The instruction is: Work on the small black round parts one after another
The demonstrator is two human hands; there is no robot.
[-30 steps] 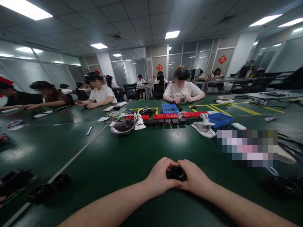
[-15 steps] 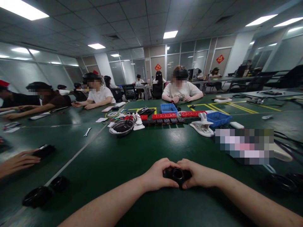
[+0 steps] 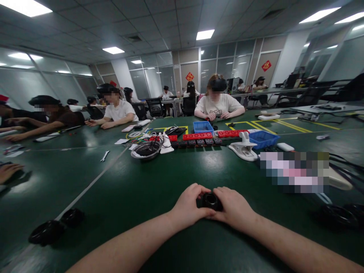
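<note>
Between my two hands, low in the middle of the head view, is a small black round part with a ring-shaped opening (image 3: 212,200) facing up towards me. My left hand (image 3: 190,204) curls round its left side, thumb along the near edge. From the right, my right hand (image 3: 235,206) closes on it, the fingers over its far side and the thumb near the other thumb. Both hands rest at or just above the green table (image 3: 159,182). The underside of the part is hidden by my fingers.
Shiny black round pieces (image 3: 47,232) lie at the left. Further off are a metal bowl (image 3: 145,151), red socket strips (image 3: 197,136), a white clamp stand (image 3: 243,147), blue trays (image 3: 263,139) and a wrench (image 3: 105,156). A co-worker's hand (image 3: 10,172) is at the left edge.
My right hand has turned and slid further over the black part, its fingers now stretched along the far side. The co-worker's hand at the left has drawn back towards the edge.
</note>
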